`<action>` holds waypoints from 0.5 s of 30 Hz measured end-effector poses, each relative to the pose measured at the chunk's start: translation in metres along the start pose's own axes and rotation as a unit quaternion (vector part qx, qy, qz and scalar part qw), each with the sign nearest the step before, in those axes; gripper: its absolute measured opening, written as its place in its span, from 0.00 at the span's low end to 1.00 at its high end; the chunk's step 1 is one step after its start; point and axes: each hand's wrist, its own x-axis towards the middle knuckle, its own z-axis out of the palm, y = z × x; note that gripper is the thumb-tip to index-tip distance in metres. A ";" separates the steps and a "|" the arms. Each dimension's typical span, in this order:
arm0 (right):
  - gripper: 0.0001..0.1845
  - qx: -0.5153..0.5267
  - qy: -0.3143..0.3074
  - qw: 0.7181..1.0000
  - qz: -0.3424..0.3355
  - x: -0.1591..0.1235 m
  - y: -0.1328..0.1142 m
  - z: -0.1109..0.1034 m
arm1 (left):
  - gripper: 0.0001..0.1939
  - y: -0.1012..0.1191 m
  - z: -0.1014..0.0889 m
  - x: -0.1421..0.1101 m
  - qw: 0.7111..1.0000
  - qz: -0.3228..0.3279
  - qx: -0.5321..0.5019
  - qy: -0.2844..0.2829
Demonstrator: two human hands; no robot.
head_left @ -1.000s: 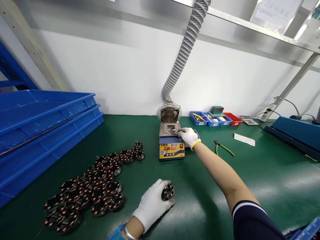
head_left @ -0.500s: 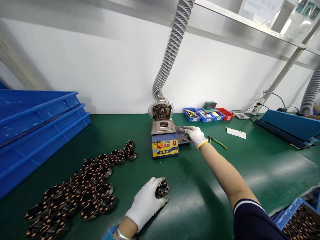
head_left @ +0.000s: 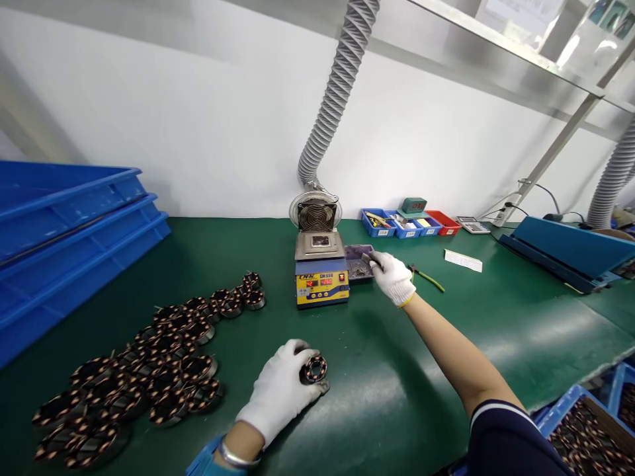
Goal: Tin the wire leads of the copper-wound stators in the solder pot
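My left hand (head_left: pixel 282 391), in a white glove, is closed around a small motor stator (head_left: pixel 316 379) with copper windings, its ring face turned towards me just above the green table. My gloved right hand (head_left: pixel 393 277) is stretched forward, pinching a small flat scraper-like tool (head_left: pixel 368 258); its exact kind is hard to make out. The tool's end is over a grey tray (head_left: pixel 358 250) with bits of residue inside. Left of that tray stands a blue and yellow solder pot (head_left: pixel 322 285) with a red display. Many more stators (head_left: pixel 169 357) lie grouped on the left.
Stacked blue crates (head_left: pixel 74 244) stand at far left. A ribbed exhaust hose (head_left: pixel 335 99) drops to the solder pot. Green-handled cutters (head_left: pixel 429 280), a paper strip (head_left: pixel 463 260), small blue bins (head_left: pixel 378 228) and a red bin (head_left: pixel 446 225) lie right. A blue crate (head_left: pixel 560 411) holds many parts at lower right.
My right hand has drawn the tool back from the solder pot's edge, towards the right and over the tray. The left hand still holds the stator; the view has shifted slightly.
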 end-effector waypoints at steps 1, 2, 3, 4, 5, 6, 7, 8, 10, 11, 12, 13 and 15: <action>0.23 -0.009 0.006 0.999 -0.036 0.002 -0.007 -0.001 | 0.19 -0.002 0.002 0.001 1.000 0.010 -0.007 0.014; 0.23 -0.023 -0.001 0.997 -0.076 0.005 -0.015 -0.001 | 0.18 -0.003 0.003 0.001 0.999 0.015 -0.017 0.028; 0.23 -0.043 -0.018 0.992 -0.115 0.009 -0.023 0.000 | 0.17 -0.004 0.005 0.002 0.999 0.016 -0.031 0.042; 0.23 -0.065 -0.037 0.986 -0.148 0.014 -0.032 0.002 | 0.16 -0.005 0.007 0.002 0.997 0.015 -0.051 0.055; 0.22 -0.082 -0.051 0.980 -0.175 0.019 -0.040 0.004 | 0.16 -0.006 0.008 0.003 0.994 0.013 -0.077 0.070; 0.22 -0.093 -0.058 0.975 -0.194 0.023 -0.048 0.007 | 0.16 -0.007 0.009 0.004 0.990 0.011 -0.105 0.088; 0.22 -0.094 -0.054 0.973 -0.205 0.025 -0.054 0.009 | 0.15 -0.008 0.009 0.004 0.985 0.007 -0.135 0.106; 0.22 -0.083 -0.042 0.973 -0.209 0.024 -0.060 0.011 | 0.16 -0.008 0.010 0.005 0.979 0.000 -0.164 0.123; 0.23 -0.014 -0.005 0.979 -0.202 0.012 -0.069 0.012 | 0.18 -0.010 0.010 0.005 0.965 -0.029 -0.214 0.145; 0.24 0.044 0.006 0.981 -0.189 -0.001 -0.073 0.013 | 0.20 -0.011 0.010 0.006 0.960 -0.048 -0.233 0.150; 0.26 0.108 0.001 0.979 -0.173 -0.016 -0.077 0.013 | 0.22 -0.012 0.011 0.006 0.955 -0.066 -0.245 0.153; 0.28 0.173 -0.022 0.972 -0.155 -0.035 -0.081 0.014 | 0.23 -0.012 0.011 0.006 0.953 -0.079 -0.249 0.155; 0.33 0.265 -0.110 0.948 -0.140 -0.072 -0.090 0.019 | 0.22 -0.014 0.012 0.007 0.956 -0.083 -0.230 0.163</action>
